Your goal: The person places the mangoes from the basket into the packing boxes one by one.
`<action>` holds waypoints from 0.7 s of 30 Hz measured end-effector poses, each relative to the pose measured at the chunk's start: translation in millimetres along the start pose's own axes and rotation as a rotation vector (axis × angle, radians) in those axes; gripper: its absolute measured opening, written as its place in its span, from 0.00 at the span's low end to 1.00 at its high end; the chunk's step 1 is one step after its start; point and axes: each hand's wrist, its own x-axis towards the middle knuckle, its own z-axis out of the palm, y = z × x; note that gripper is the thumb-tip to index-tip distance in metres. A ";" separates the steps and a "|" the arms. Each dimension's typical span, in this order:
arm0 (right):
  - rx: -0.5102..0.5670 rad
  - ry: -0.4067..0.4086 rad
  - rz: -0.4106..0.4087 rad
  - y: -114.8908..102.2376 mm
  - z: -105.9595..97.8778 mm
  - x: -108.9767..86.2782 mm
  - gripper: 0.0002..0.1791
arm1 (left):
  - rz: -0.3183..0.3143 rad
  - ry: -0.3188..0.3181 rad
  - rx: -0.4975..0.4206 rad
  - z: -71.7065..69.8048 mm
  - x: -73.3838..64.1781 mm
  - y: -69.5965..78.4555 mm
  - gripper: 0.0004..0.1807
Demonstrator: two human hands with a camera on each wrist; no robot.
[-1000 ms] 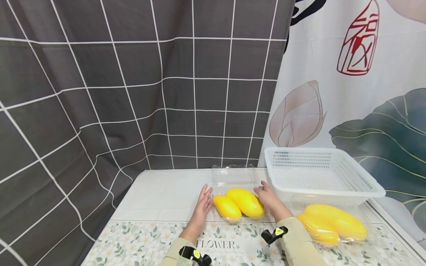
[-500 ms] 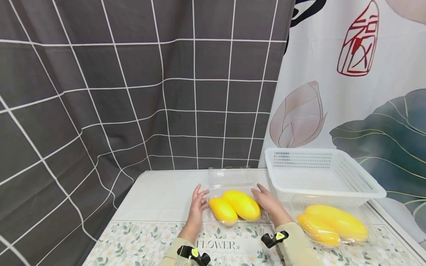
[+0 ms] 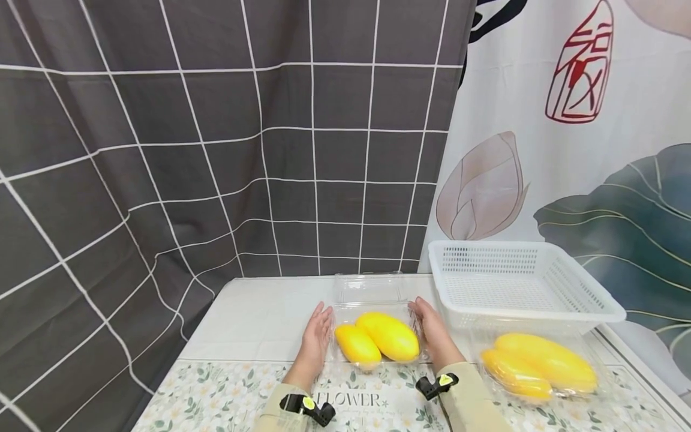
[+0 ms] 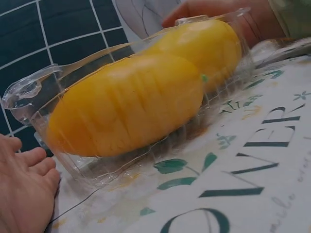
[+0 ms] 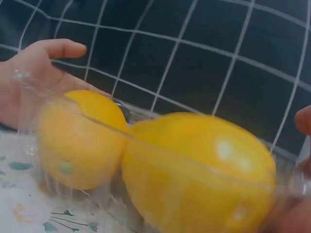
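Note:
A clear plastic clamshell box (image 3: 346, 312) stands on the table between my hands, its lid (image 3: 369, 290) folded back away from me. Inside it lie two yellow mangoes, a smaller one (image 3: 358, 344) on the left and a larger one (image 3: 387, 336) on the right. My left hand (image 3: 315, 339) is alongside the box's left side, palm inward and fingers extended; in the left wrist view its fingertips (image 4: 44, 167) come right up to the box's end. My right hand (image 3: 434, 333) lies along the opposite side, with straight fingers at the plastic wall.
To the right, a closed clear clamshell (image 3: 600, 377) holds more yellow mangoes (image 3: 545, 360). A white perforated basket (image 3: 531, 314) stands behind it. The flower-print cloth (image 3: 227, 390) covers the front of the table, and a dark grid curtain (image 3: 345, 198) hangs at the back.
The open box with its mangoes has slid a little left and toward me. Both hands have shifted left along with it, and their fingers have straightened along its sides.

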 end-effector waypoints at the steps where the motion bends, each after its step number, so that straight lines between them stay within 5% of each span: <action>1: 0.076 -0.012 -0.001 2.8 -0.7 1.7 0.36 | -0.011 -0.012 -0.008 -0.9 0.8 -0.5 0.36; 4: 0.289 -0.027 0.016 10.0 -3.1 6.2 0.34 | -0.033 -0.036 -0.033 -2.3 3.6 -1.1 0.37; 7: 0.359 -0.029 0.001 13.3 -4.5 10.2 0.34 | -0.041 -0.042 -0.039 -2.2 6.4 -0.6 0.37; 21: 0.298 -0.106 -0.027 15.0 -3.0 14.7 0.34 | 0.001 -0.076 -0.119 1.5 7.6 3.4 0.34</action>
